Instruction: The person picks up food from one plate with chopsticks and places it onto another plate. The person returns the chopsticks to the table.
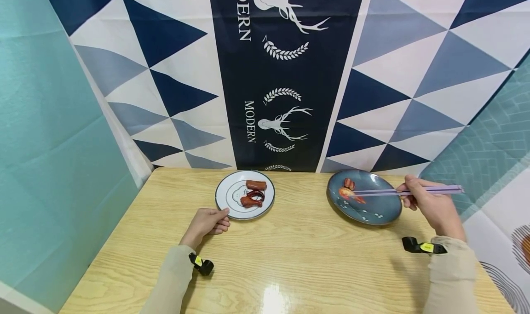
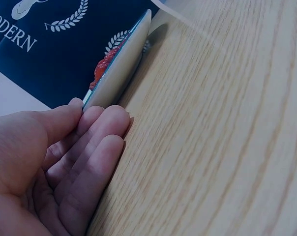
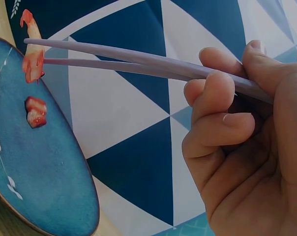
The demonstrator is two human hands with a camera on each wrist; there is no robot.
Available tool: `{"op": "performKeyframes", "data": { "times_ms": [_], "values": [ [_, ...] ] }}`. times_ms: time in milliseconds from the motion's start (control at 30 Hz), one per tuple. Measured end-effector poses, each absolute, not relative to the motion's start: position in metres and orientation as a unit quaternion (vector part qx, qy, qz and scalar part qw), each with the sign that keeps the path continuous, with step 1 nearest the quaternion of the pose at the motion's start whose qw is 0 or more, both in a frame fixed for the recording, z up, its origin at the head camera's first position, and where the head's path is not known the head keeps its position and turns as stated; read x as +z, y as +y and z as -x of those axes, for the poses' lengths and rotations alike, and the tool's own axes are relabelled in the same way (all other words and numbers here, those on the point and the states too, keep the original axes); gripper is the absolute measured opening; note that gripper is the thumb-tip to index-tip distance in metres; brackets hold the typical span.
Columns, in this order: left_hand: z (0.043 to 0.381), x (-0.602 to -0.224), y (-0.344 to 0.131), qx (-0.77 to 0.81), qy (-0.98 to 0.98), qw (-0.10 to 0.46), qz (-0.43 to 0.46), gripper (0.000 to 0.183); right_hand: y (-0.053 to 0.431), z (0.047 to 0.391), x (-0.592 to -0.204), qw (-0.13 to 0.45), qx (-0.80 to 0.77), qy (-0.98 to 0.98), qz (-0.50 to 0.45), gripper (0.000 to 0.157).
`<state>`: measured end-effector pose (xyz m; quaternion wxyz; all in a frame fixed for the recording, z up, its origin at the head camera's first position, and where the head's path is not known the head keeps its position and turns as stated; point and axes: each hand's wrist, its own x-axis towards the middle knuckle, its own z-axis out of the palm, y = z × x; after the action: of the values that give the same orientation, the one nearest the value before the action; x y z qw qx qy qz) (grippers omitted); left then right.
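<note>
My left hand (image 1: 209,221) pinches the near-left rim of a white plate (image 1: 224,192), thumb on top and fingers beneath. On that plate lie a sausage-like piece (image 1: 256,185), a small drumstick (image 1: 250,201) and a dark, loop-shaped piece. In my right hand (image 1: 432,206) is a pair of light purple chopsticks (image 1: 449,190). Their tips grip an orange-and-white shrimp (image 3: 33,56), held above the blue plate (image 1: 374,208). A red-and-white chunk of meat (image 3: 36,112) sits on the blue plate, close to the shrimp.
Both plates are on a light wooden table (image 1: 290,254), near its back edge. Behind it hangs a patterned cloth (image 1: 281,75) with deer heads and triangles. A teal panel (image 1: 62,176) borders the left side.
</note>
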<state>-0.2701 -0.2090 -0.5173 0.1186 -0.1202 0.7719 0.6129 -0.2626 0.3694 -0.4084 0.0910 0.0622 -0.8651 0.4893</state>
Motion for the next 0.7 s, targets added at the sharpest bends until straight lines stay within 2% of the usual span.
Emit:
{"op": "performKeyframes", "data": {
  "times_ms": [700],
  "values": [
    [0.2710, -0.5196, -0.2099, 0.611, 0.774, 0.117, 0.119, 0.037, 0.3625, 0.2644, -0.4116, 0.108, 0.498, -0.859, -0.061, 0.052]
  ]
}}
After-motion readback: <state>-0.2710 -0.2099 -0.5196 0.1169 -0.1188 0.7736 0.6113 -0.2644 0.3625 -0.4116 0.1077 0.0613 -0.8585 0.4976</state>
